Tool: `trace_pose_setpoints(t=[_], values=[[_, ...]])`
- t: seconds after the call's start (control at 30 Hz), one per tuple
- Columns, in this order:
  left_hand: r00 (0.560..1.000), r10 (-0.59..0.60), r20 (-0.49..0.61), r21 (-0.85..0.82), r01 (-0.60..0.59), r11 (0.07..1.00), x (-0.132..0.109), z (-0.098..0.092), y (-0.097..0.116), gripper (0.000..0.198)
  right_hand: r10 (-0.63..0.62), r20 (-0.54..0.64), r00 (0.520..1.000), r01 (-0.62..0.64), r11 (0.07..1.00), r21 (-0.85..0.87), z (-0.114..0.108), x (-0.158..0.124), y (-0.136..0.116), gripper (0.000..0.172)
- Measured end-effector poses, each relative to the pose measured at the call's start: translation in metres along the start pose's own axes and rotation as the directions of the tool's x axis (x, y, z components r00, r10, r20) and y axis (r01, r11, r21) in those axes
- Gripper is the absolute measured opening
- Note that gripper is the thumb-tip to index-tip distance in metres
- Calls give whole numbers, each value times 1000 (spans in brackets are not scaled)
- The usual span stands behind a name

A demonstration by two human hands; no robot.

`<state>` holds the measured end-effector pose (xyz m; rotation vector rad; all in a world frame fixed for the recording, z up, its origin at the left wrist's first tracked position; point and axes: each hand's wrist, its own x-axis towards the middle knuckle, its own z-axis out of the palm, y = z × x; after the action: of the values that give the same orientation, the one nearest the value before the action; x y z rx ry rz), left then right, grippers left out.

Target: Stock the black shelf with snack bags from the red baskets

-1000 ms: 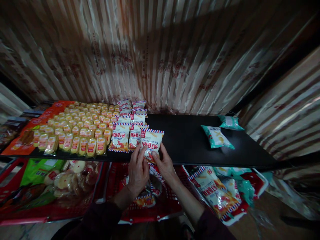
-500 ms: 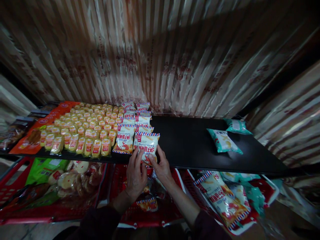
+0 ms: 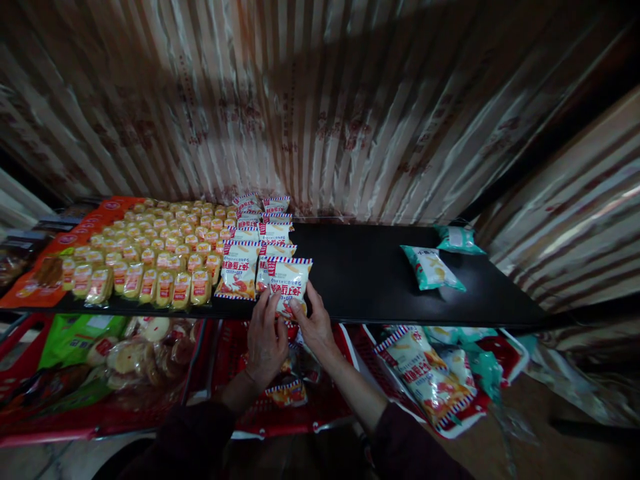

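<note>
Between my two hands is a white snack bag (image 3: 289, 277) with red lettering and a red, white and blue striped top edge, at the front edge of the black shelf (image 3: 345, 267). My left hand (image 3: 267, 340) grips its lower left side, and my right hand (image 3: 316, 327) holds its lower right with the thumb across the front. Directly behind it and to its left stand two columns of matching snack bags (image 3: 237, 267), leaning upright one behind another. The lower edge of the held bag is partly covered by my fingers.
Left of the bags are rows of small yellow wrapped cakes (image 3: 166, 288) and an orange package (image 3: 75, 240). Two teal-and-white bags (image 3: 431, 268) lie at right. Below the shelf stand red baskets (image 3: 320, 417) holding more snacks, including a large striped bag (image 3: 425, 373). A striped curtain (image 3: 320, 120) hangs behind.
The whole scene has shifted left and slightly up in view. Both hands still hold the same snack bag in front of the right column, with little change in its placement.
</note>
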<state>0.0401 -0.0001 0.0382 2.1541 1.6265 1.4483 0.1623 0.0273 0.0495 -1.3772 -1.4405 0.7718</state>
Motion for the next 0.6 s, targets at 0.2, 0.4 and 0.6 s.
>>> trace_pose_setpoints(t=[0.2, 0.4, 0.6], values=[[998, 37, -40, 40, -36, 999, -3, -5, -11, 54, -100, 9, 995, 100, 993, -63, 12, 1, 5, 59], [1000, 12, 13, 71, -12, 997, -2, -6, -23, 55, -128, 8, 992, 128, 982, -141, 24, 7, 5, 57], [999, -18, 51, 109, 12, 994, -1, -5, -22, 54, -93, 14, 996, 93, 981, -170, 25, 8, 4, 65]])
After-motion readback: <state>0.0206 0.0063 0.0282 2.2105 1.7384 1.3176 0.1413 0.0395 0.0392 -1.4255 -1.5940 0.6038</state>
